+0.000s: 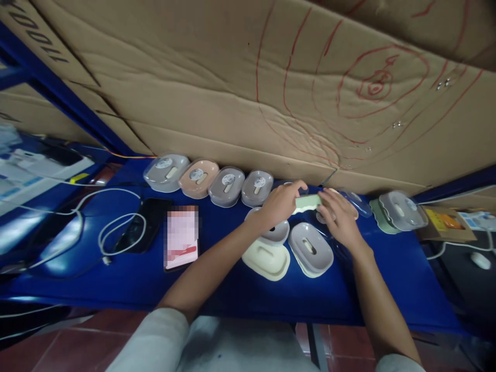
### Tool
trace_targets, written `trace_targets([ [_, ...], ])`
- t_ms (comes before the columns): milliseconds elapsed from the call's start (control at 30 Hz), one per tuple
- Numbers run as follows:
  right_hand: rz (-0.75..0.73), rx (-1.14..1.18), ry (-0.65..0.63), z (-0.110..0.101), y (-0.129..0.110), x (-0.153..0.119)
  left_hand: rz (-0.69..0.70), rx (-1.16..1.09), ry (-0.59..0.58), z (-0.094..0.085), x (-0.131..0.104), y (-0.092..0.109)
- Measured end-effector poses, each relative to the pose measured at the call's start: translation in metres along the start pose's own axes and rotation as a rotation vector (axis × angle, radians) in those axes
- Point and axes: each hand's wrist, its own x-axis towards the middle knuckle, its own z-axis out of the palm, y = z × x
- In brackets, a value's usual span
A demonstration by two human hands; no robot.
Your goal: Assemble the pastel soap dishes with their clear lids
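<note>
A pale green plastic tray (308, 203) with a wavy edge is held up between my two hands, above the blue table. My left hand (282, 202) grips its left end, with the index finger raised off it. At the opposite end, my right hand (341, 219) has its fingers closed on the tray. Below my left hand is a grey oval plastic dish (276, 232), partly hidden by the forearm. A cream oval tray (267, 260) lies nearer me. To its right, a grey slotted insert (311, 249) rests on a cream piece.
Several lidded plastic boxes (227, 187) line the cardboard wall (194, 77). A green box with a clear lid (401, 211) stands at the right. A clear lid (357, 203) lies behind my right hand. On the left are a phone (181, 237) and white cables (122, 227).
</note>
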Motion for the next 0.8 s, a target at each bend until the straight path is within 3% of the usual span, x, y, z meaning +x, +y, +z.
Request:
trace_targets([
  [133,-0.061,0.039,-0.081,0.016,-0.014,0.003,0.054,0.072,-0.135,-0.002,-0.005,-0.003],
  [267,-0.077,0.018,-0.090,0.026,-0.011,0.003,0.026,0.190,-0.260,-0.001,-0.009,-0.009],
  [433,-0.162,-0.059,-0.209,0.024,-0.011,0.021,0.166,0.282,-0.266,0.003,-0.006,-0.014],
  [533,-0.186,-0.110,-0.333,0.024,-0.019,0.036,0.147,0.263,-0.246,-0.016,-0.007,-0.014],
  [600,-0.195,-0.187,-0.403,0.025,-0.027,0.042,0.098,0.252,-0.192,-0.037,-0.010,-0.018],
  [700,-0.182,-0.281,-0.444,0.026,-0.037,0.046,-0.117,0.322,-0.120,-0.068,-0.018,-0.029],
  [800,-0.161,-0.314,-0.458,0.017,-0.043,0.047,-0.331,0.436,-0.144,-0.075,-0.025,-0.039],
])
